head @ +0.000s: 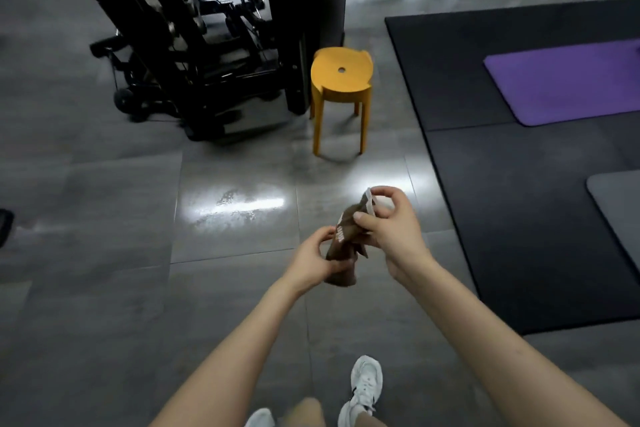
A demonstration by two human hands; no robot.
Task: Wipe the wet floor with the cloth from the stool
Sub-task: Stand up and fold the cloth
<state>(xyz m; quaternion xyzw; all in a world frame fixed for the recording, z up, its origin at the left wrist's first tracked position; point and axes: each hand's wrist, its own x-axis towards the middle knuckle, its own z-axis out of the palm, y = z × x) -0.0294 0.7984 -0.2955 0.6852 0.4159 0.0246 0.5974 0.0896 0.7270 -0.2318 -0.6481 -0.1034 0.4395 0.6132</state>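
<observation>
Cloth, brown and bunched into a narrow roll, is off the yellow stool and held in the air in front of the body by both hands. Its long axis runs on a steep diagonal, low end toward the person's left, high end up and to the right. The left hand has its fingers curled round the low end. The right hand pinches the upper part between thumb and fingers, where a pale strip shows at the top.

The wet patch shows as a streaky, beaded sheen on the grey floor tile. It lies ahead of the hands and to their left, nearer than the stool and well below the cloth. The left hand is the nearer of the 2, so I judge the coming move to be a reach down, forward and leftward.

The roll hides the cloth's full size, and the white print on it is too blurred to read. Glare covers the patch, so its true edge is hard to fix. A 2nd bright spot beside the right hand may be water or only reflection; I cannot tell. The palms are turned away. A dark object is cut off at the left edge, and 1 white shoe at the bottom edge.
</observation>
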